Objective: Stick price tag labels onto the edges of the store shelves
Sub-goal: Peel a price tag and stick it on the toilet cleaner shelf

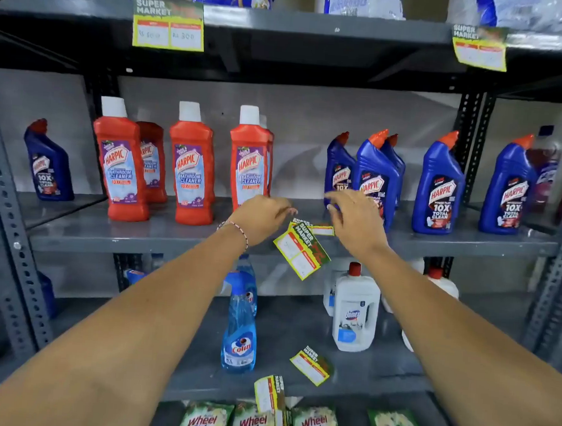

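My left hand (262,216) reaches over the middle shelf edge (137,244) and pinches a small bunch of yellow-green price tags. The front price tag (302,252) hangs tilted in front of that edge. Another tag (322,230) shows just behind it, under my right hand (352,218). My right hand hovers beside the bunch with its fingers apart and nothing in it. Two tags are stuck on the top shelf edge, one at the left (169,25) and one at the right (479,48). A loose tag (312,364) lies on the lower shelf, and one more tag (268,393) sits at that shelf's front edge.
Red Harpic bottles (190,163) and blue Harpic bottles (437,187) stand on the middle shelf behind my hands. A blue Colin spray bottle (240,326) and a white Domex bottle (354,311) stand on the lower shelf. Wheel packets (251,423) lie below. Perforated steel uprights (9,223) frame the rack.
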Demonstrator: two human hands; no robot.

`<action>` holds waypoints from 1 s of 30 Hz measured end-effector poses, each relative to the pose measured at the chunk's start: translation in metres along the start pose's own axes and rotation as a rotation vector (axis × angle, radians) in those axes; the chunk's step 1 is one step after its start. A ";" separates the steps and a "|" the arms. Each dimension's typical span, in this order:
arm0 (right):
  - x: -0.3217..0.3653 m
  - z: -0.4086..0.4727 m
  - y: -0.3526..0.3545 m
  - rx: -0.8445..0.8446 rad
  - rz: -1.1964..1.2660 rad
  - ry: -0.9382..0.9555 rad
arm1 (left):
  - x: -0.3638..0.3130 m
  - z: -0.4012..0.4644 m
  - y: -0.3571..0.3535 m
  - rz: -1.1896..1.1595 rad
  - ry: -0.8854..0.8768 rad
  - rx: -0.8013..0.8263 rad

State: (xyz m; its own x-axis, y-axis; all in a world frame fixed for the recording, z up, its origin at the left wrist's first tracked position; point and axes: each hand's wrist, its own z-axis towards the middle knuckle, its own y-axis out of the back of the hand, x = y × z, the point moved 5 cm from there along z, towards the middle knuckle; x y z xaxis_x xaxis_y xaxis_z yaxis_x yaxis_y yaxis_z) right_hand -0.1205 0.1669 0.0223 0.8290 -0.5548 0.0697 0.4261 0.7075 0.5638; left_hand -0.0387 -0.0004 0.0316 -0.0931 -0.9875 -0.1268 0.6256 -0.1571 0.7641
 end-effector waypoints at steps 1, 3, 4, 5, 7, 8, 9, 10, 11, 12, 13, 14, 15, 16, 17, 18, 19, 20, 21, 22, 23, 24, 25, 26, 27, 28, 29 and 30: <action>-0.004 -0.005 -0.006 0.053 0.078 -0.023 | 0.000 0.000 -0.005 -0.032 0.018 0.026; -0.009 -0.016 -0.017 0.168 0.209 -0.078 | -0.001 -0.001 -0.012 -0.139 0.067 0.027; -0.010 -0.022 -0.022 0.217 0.245 -0.119 | -0.003 -0.001 -0.015 -0.167 0.092 0.036; -0.013 -0.025 -0.027 0.242 0.300 -0.156 | -0.003 0.000 -0.020 -0.210 0.110 0.049; -0.015 -0.029 -0.030 0.251 0.412 -0.232 | -0.004 0.001 -0.027 -0.264 0.146 0.058; -0.015 -0.029 -0.030 0.259 0.451 -0.249 | -0.004 0.002 -0.027 -0.269 0.156 0.045; -0.015 -0.030 -0.031 0.273 0.476 -0.256 | -0.003 0.002 -0.029 -0.278 0.176 0.034; -0.015 -0.030 -0.032 0.283 0.490 -0.259 | -0.002 0.002 -0.030 -0.289 0.197 0.024; -0.015 -0.030 -0.032 0.288 0.504 -0.263 | 0.000 0.002 -0.032 -0.305 0.215 0.022; -0.014 -0.031 -0.031 0.293 0.523 -0.274 | 0.002 0.001 -0.034 -0.316 0.229 0.024; -0.014 -0.031 -0.030 0.302 0.553 -0.292 | 0.004 -0.001 -0.036 -0.332 0.236 0.027; -0.013 -0.030 -0.029 0.322 0.581 -0.308 | 0.005 -0.003 -0.036 -0.343 0.235 0.031; -0.011 -0.029 -0.029 0.351 0.599 -0.315 | 0.006 -0.006 -0.036 -0.349 0.228 0.031; -0.009 -0.028 -0.030 0.391 0.607 -0.318 | 0.008 -0.010 -0.035 -0.358 0.223 0.027; -0.007 -0.027 -0.031 0.430 0.608 -0.324 | 0.011 -0.014 -0.034 -0.375 0.230 0.021; -0.004 -0.025 -0.033 0.461 0.611 -0.336 | 0.015 -0.020 -0.031 -0.400 0.247 0.009; 0.000 -0.023 -0.035 0.476 0.619 -0.343 | 0.020 -0.026 -0.028 -0.432 0.270 -0.015; 0.005 -0.020 -0.037 0.472 0.630 -0.347 | 0.026 -0.034 -0.023 -0.462 0.298 -0.051; 0.012 -0.017 -0.040 0.454 0.642 -0.350 | 0.034 -0.041 -0.018 -0.497 0.329 -0.093; 0.020 -0.015 -0.043 0.433 0.651 -0.352 | 0.043 -0.050 -0.012 -0.537 0.364 -0.131; 0.031 -0.012 -0.047 0.414 0.665 -0.347 | 0.053 -0.059 -0.007 -0.578 0.400 -0.163; 0.043 -0.010 -0.053 0.408 0.686 -0.337 | 0.062 -0.069 -0.001 -0.600 0.431 -0.188; 0.056 -0.009 -0.060 0.408 0.712 -0.323 | 0.072 -0.079 0.005 -0.596 0.451 -0.206; 0.070 -0.008 -0.066 0.411 0.733 -0.312 | 0.082 -0.089 0.012 -0.571 0.466 -0.217; 0.085 -0.006 -0.073 0.409 0.752 -0.301 | 0.093 -0.099 0.018 -0.547 0.482 -0.225; 0.099 -0.005 -0.080 0.406 0.765 -0.288 | 0.104 -0.110 0.023 -0.533 0.502 -0.236; 0.114 -0.003 -0.087 0.398 0.773 -0.270 | 0.115 -0.120 0.028 -0.527 0.521 -0.251; 0.129 -0.002 -0.094 0.389 0.772 -0.250 | 0.126 -0.130 0.034 -0.518 0.539 -0.268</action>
State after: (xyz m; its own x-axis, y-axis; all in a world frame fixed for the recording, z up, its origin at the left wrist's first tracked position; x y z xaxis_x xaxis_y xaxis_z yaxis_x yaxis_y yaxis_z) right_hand -0.0528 0.0300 -0.0230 0.7117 -0.0975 0.6957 -0.4073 0.7497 0.5216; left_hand 0.0715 -0.1292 -0.0408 -0.0784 -0.6387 -0.7654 0.7767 -0.5205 0.3547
